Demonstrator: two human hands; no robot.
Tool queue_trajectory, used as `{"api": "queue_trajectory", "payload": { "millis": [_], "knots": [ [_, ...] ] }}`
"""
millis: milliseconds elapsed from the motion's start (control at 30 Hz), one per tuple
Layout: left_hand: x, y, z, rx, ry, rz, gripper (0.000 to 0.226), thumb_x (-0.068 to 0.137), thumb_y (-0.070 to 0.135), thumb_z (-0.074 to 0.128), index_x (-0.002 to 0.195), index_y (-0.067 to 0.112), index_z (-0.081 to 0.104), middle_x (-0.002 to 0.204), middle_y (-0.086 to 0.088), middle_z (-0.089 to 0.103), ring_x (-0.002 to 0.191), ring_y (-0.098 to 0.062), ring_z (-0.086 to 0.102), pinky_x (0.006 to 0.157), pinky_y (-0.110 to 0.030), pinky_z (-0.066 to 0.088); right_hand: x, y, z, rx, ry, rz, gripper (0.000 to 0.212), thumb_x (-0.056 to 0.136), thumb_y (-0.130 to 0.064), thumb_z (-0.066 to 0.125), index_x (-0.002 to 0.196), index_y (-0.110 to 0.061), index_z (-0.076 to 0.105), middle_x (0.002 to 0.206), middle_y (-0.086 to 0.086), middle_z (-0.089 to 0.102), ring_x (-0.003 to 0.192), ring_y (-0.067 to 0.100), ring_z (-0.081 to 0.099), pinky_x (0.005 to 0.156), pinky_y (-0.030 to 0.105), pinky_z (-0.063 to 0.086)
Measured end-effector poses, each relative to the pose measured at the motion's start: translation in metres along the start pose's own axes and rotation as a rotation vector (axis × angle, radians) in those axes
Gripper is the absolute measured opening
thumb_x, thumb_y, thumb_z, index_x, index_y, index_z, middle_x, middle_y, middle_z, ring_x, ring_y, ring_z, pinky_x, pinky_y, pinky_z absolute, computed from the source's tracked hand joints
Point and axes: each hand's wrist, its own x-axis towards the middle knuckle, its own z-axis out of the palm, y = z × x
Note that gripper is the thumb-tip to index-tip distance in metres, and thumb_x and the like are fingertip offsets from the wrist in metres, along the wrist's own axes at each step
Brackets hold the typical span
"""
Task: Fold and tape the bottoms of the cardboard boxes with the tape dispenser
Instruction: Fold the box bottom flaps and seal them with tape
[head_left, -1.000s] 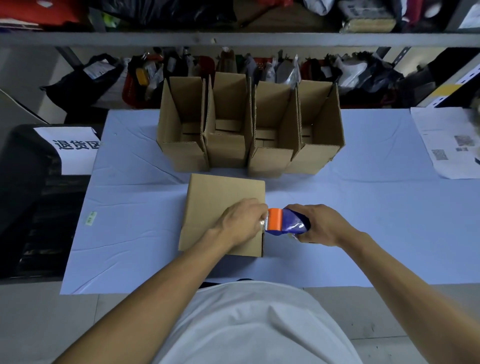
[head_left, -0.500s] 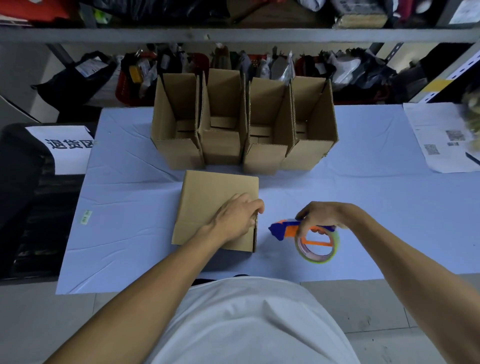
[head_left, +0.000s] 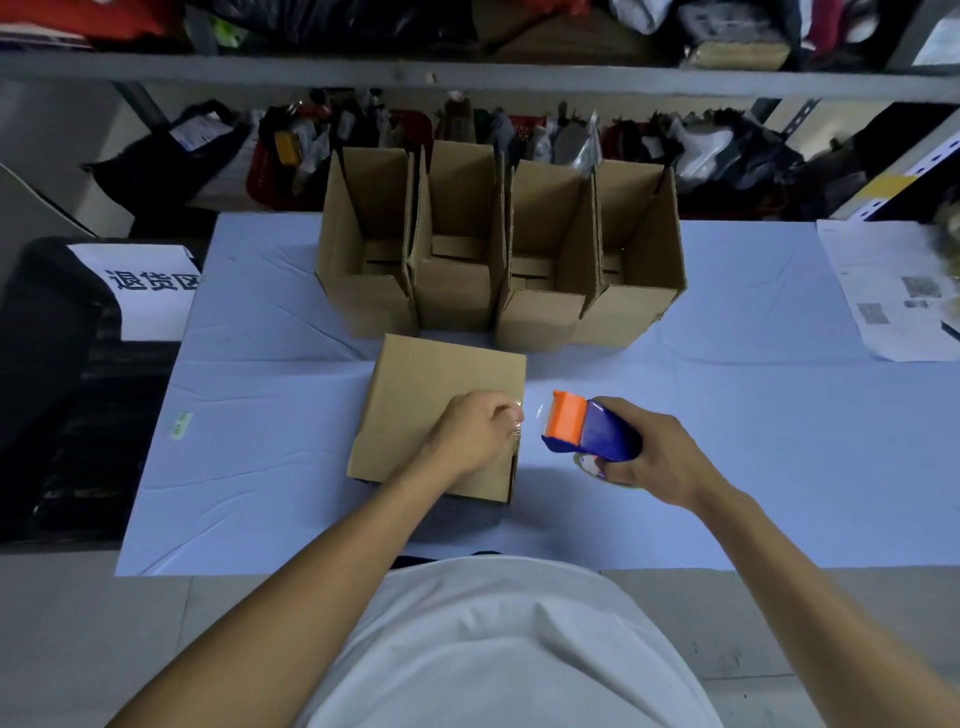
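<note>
Raised tape dispenser (head_left: 589, 431) gripped by right hand (head_left: 657, 460) | left hand (head_left: 475, 434) seemingly pinching tape on box (head_left: 441, 387)

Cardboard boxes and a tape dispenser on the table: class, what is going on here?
A person is taping a cardboard box lying on the blue table. The left hand pinches the clear tape end at the box's right edge, while the right hand grips the blue-and-orange tape dispenser just beside it. Four open boxes stand behind.

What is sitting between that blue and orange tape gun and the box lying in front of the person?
Nothing visible. The tape gun, held in the right hand, sits just right of the box; only bare tablecloth shows between. The left hand rests on the box's right edge.
</note>
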Motion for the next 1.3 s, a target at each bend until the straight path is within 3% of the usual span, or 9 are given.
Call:
{"api": "queue_trajectory", "payload": {
  "millis": [67, 200, 467, 533, 600, 900, 1033, 1167, 1300],
  "knots": [
    [-0.003, 0.002, -0.003, -0.161, -0.077, -0.114, 0.026, 0.098, 0.025, 0.048, 0.084, 0.018, 0.069, 0.076, 0.004, 0.07, 0.059, -0.002, 0.057, 0.056, -0.018, 0.045, 0.0, -0.006, 0.005, -0.134, -0.004, -0.098, 0.053, 0.073, -0.028, 0.084, 0.117, -0.041, 0.057, 0.097, -0.019, 0.066, 0.086, 0.009, 0.063, 0.071, 0.018, 0.051],
    [-0.008, 0.001, -0.008, -0.306, -0.168, -0.135, 0.025, 0.098, 0.019, 0.053, 0.078, 0.013, 0.067, 0.069, 0.002, 0.068, 0.062, -0.009, 0.058, 0.059, -0.022, 0.047, 0.003, -0.014, 0.009, -0.189, -0.026, -0.184, 0.056, 0.074, -0.028, 0.084, 0.12, -0.041, 0.056, 0.1, -0.022, 0.064, 0.091, 0.008, 0.061, 0.071, 0.015, 0.049],
    [-0.011, -0.017, -0.005, 0.01, 0.101, -0.175, 0.037, 0.084, 0.014, 0.07, 0.048, 0.024, 0.064, 0.052, 0.014, 0.064, 0.058, -0.008, 0.062, 0.055, -0.021, 0.052, -0.003, 0.001, -0.006, -0.408, -0.108, -0.194, 0.061, 0.073, -0.044, 0.079, 0.122, -0.053, 0.044, 0.099, -0.029, 0.061, 0.086, 0.001, 0.06, 0.066, 0.01, 0.047],
    [-0.015, -0.021, -0.003, -0.07, 0.106, -0.232, 0.039, 0.082, 0.009, 0.069, 0.045, 0.022, 0.065, 0.05, 0.01, 0.063, 0.054, -0.012, 0.064, 0.061, -0.033, 0.061, -0.007, 0.008, -0.012, -0.426, -0.092, -0.181, 0.062, 0.072, -0.046, 0.079, 0.121, -0.056, 0.042, 0.099, -0.033, 0.059, 0.086, -0.001, 0.059, 0.064, 0.009, 0.046],
    [-0.011, -0.022, -0.003, -0.108, 0.139, -0.265, 0.034, 0.082, 0.011, 0.071, 0.049, 0.017, 0.067, 0.052, 0.004, 0.065, 0.053, -0.016, 0.066, 0.066, -0.043, 0.062, -0.003, 0.01, -0.01, -0.427, -0.085, -0.159, 0.064, 0.071, -0.045, 0.079, 0.122, -0.054, 0.042, 0.097, -0.032, 0.059, 0.087, -0.001, 0.059, 0.063, 0.01, 0.046],
    [-0.006, 0.001, -0.004, 0.346, 0.096, -0.279, 0.012, 0.077, 0.015, 0.064, 0.072, 0.012, 0.074, 0.077, -0.003, 0.072, 0.079, -0.025, 0.068, 0.066, -0.029, 0.054, 0.005, 0.026, 0.004, -0.45, -0.111, -0.088, 0.062, 0.07, -0.04, 0.076, 0.12, -0.052, 0.041, 0.088, -0.032, 0.059, 0.083, -0.004, 0.058, 0.061, 0.013, 0.044],
    [0.002, -0.002, 0.0, 0.553, 0.149, -0.266, 0.018, 0.083, 0.031, 0.065, 0.089, 0.014, 0.07, 0.093, -0.007, 0.07, 0.084, -0.029, 0.064, 0.066, -0.03, 0.05, 0.011, 0.027, 0.01, -0.465, -0.131, -0.067, 0.06, 0.07, -0.04, 0.075, 0.12, -0.048, 0.044, 0.089, -0.024, 0.062, 0.079, 0.001, 0.059, 0.062, 0.017, 0.045],
    [0.006, 0.0, 0.001, 0.708, 0.182, -0.295, 0.041, 0.073, 0.053, 0.074, 0.071, 0.021, 0.049, 0.073, 0.0, 0.052, 0.069, -0.022, 0.05, 0.058, -0.027, 0.035, 0.017, 0.029, 0.012, -0.499, -0.16, -0.059, 0.061, 0.071, -0.035, 0.077, 0.124, -0.043, 0.049, 0.094, -0.022, 0.062, 0.08, 0.011, 0.058, 0.063, 0.019, 0.044],
    [0.005, -0.004, 0.003, 0.689, 0.125, 0.035, 0.016, 0.081, 0.023, 0.067, 0.086, 0.02, 0.053, 0.09, -0.002, 0.058, 0.08, -0.023, 0.052, 0.06, -0.031, 0.035, 0.023, 0.026, 0.017, -0.52, -0.172, -0.06, 0.064, 0.07, -0.033, 0.077, 0.128, -0.039, 0.05, 0.101, -0.017, 0.065, 0.082, 0.013, 0.056, 0.063, 0.021, 0.042]
  ]
}}
